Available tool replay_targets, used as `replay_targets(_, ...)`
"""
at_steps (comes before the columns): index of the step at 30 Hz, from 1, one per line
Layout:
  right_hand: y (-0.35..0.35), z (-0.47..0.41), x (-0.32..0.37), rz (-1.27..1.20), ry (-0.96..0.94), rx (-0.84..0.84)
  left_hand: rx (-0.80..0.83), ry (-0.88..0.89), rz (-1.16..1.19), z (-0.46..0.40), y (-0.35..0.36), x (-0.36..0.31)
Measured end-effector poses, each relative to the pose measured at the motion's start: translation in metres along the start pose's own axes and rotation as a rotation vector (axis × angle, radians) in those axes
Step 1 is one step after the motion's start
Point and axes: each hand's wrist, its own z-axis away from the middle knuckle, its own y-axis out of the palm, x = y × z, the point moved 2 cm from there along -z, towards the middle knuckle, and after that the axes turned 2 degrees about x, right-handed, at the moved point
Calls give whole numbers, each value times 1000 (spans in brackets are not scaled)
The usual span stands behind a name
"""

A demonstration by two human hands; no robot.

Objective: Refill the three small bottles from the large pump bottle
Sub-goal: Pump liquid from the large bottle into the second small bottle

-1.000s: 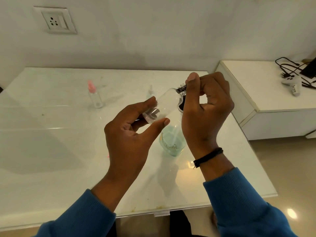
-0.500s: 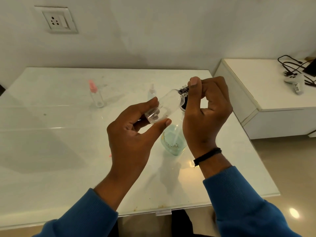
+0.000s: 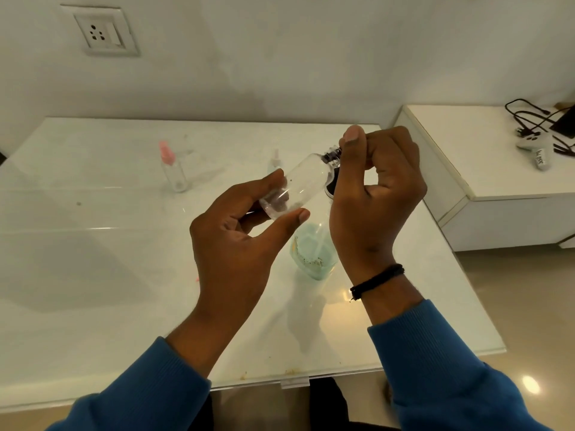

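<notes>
My left hand (image 3: 239, 241) grips the base of a small clear bottle (image 3: 298, 183), held tilted above the white table (image 3: 93, 275). My right hand (image 3: 376, 200) pinches the bottle's dark cap (image 3: 332, 155) at the upper end. Below both hands stands the large pump bottle (image 3: 312, 253) with pale green liquid; its pump head is mostly hidden behind my right hand. A small bottle with a pink cap (image 3: 172, 171) stands upright at the back left. Another small clear bottle (image 3: 275, 161) stands behind my left fingers, partly hidden.
A white side cabinet (image 3: 485, 169) stands to the right of the table, with black cables (image 3: 535, 119) and a white device (image 3: 533, 143) on it. A wall socket (image 3: 101, 31) sits at the upper left. The table's front edge (image 3: 292, 381) is close to me.
Both hands keep hold of the tilted bottle and its cap, with only a slight shift of the view. No other object has moved.
</notes>
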Motion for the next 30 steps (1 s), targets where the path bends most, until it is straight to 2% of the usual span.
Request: replay_targets(30,1,-2,-1,15,6,16,1,-15,-2,-1,0,-1)
